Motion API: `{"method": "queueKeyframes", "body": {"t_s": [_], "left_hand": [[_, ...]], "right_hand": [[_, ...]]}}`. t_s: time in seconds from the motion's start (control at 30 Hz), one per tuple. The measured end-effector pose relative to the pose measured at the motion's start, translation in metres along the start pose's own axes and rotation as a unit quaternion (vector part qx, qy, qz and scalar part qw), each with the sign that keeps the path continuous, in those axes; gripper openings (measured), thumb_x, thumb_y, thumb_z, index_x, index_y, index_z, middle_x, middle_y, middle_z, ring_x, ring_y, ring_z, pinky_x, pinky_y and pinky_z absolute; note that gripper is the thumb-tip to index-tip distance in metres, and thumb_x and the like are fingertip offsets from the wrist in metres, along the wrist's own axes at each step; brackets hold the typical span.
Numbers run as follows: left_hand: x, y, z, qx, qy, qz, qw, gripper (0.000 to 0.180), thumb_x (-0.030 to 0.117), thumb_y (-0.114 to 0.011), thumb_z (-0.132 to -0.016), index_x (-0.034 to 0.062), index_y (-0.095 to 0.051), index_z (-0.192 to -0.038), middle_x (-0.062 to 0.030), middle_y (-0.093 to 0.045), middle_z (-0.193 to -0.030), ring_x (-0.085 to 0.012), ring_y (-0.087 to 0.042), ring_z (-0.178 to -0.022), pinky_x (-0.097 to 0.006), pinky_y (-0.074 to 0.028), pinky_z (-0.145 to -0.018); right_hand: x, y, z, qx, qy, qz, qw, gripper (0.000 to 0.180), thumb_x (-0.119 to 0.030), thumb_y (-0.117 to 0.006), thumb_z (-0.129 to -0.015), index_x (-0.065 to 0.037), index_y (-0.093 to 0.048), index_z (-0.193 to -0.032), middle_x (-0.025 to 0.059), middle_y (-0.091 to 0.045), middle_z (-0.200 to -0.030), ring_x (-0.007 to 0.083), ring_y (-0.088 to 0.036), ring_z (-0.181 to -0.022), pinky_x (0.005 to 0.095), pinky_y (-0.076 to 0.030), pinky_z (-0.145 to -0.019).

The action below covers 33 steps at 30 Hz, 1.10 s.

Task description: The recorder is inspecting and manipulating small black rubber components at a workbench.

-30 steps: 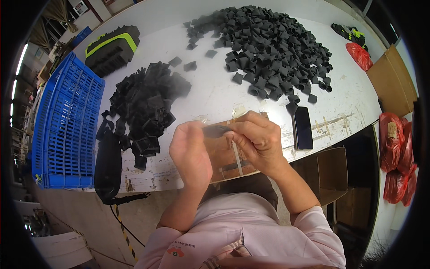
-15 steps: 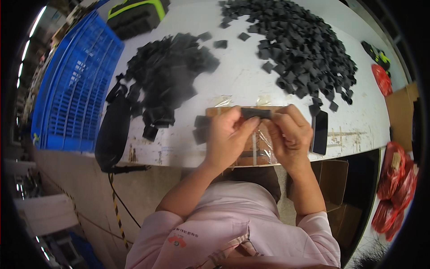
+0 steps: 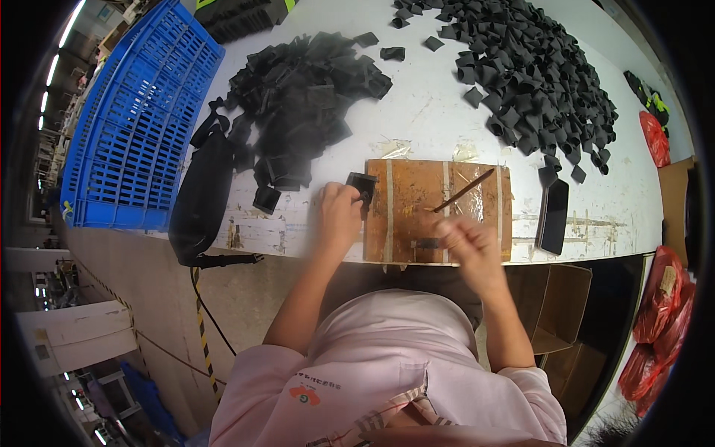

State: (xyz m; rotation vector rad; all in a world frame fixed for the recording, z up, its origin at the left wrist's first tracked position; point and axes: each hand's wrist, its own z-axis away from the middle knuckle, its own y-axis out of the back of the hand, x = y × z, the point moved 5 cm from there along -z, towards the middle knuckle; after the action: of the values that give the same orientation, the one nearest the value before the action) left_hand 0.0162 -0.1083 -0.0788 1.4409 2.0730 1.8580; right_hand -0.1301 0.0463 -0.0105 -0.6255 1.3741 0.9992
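Note:
My left hand (image 3: 341,217) pinches a small black fabric piece (image 3: 363,183) at the left edge of a worn brown board (image 3: 406,212) taped to the table. Another dark piece shows partly below that one. Over the board's right part, my right hand (image 3: 471,246) is blurred, with its fingers curled together. What they hold, if anything, is hidden. A thin brown stick (image 3: 469,188) slants just beyond these fingertips; I cannot tell whether they touch it. A loose heap of flat black pieces (image 3: 305,97) lies at the left, and a larger pile of folded or tube-like black pieces (image 3: 532,82) at the far right.
A blue plastic crate (image 3: 141,127) stands at the left, with a long black pouch (image 3: 201,201) near it. A dark phone (image 3: 553,216) lies right of the board. Red plastic bags (image 3: 652,320) hang or rest past the table's right end.
My hands have parted from the dark piece they held together over the board. The left moved left to a fabric piece; the right drew nearer my body. The stick now shows.

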Motion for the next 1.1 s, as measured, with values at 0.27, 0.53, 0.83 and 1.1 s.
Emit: {"method": "queueKeyframes", "body": {"t_s": [0.27, 0.53, 0.83, 1.1], "left_hand": [[0.060, 0.037, 0.008, 0.083, -0.216, 0.186, 0.955, 0.021, -0.007, -0.065, -0.060, 0.0039, -0.061, -0.077, -0.0142, -0.051, -0.096, -0.0248, -0.051, -0.081, -0.031, -0.044, -0.066], [0.075, 0.038, 0.023, 0.043, -0.007, 0.485, 0.873, 0.025, 0.003, -0.059, -0.076, -0.0026, -0.050, -0.098, -0.0117, -0.053, -0.095, -0.0183, -0.053, -0.082, -0.031, -0.044, -0.071], [0.075, 0.018, 0.017, -0.198, 0.237, 0.642, 0.702, 0.008, 0.008, -0.058, -0.079, -0.0001, -0.057, -0.081, -0.0034, -0.057, -0.071, -0.0086, -0.052, -0.061, -0.021, -0.041, -0.055], [0.086, 0.027, 0.018, -0.131, 0.136, 0.485, 0.854, 0.007, 0.002, -0.062, -0.077, -0.0027, -0.060, -0.081, -0.0010, -0.057, -0.067, -0.0054, -0.051, -0.060, -0.020, -0.041, -0.053]], "right_hand": [[0.030, -0.052, -0.020, -0.098, -0.124, -0.208, 0.965, 0.033, -0.032, -0.050, -0.087, 0.000, -0.059, -0.083, 0.0070, -0.057, -0.070, 0.0156, -0.055, -0.063, 0.0260, -0.043, -0.054], [0.023, -0.045, -0.020, -0.052, -0.154, -0.512, 0.843, 0.017, -0.011, -0.058, -0.082, -0.001, -0.056, -0.095, 0.0054, -0.060, -0.082, 0.0117, -0.058, -0.070, 0.0253, -0.049, -0.063], [0.029, -0.035, -0.015, -0.054, -0.131, -0.464, 0.874, 0.017, -0.007, -0.061, -0.079, -0.001, -0.056, -0.095, 0.0056, -0.061, -0.084, 0.0120, -0.058, -0.074, 0.0247, -0.048, -0.068], [-0.029, -0.011, 0.013, 0.142, 0.191, 0.099, 0.966, 0.019, -0.012, -0.067, -0.073, 0.000, -0.059, -0.086, 0.0085, -0.053, -0.068, 0.0172, -0.052, -0.061, 0.0289, -0.042, -0.050]]}}
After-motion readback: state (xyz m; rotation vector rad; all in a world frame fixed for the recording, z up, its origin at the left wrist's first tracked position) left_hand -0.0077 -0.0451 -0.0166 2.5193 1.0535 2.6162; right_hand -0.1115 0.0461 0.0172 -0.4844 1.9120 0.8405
